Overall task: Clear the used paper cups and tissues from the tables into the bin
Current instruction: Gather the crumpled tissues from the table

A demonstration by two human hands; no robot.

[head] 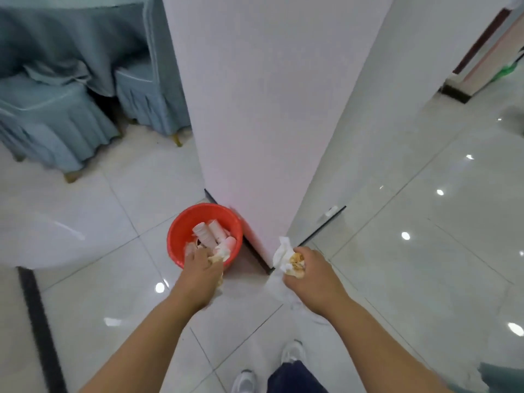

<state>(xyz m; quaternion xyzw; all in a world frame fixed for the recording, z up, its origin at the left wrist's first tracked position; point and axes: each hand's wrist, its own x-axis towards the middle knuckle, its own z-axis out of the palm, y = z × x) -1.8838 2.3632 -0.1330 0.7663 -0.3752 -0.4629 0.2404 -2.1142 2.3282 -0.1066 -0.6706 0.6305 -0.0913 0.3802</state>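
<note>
A red round bin stands on the floor against the base of a white pillar. Inside it lie several white paper cups and crumpled tissue. My left hand hovers over the bin's near rim and grips a stained tissue that pokes out past its fingers. My right hand is to the right of the bin, in front of the pillar's corner, and grips a wad of white tissue with orange stains.
The white pillar rises straight ahead. Chairs in blue-grey covers and a table draped in the same cloth stand at the back left. Glossy tiled floor spreads all around. My white shoes show at the bottom.
</note>
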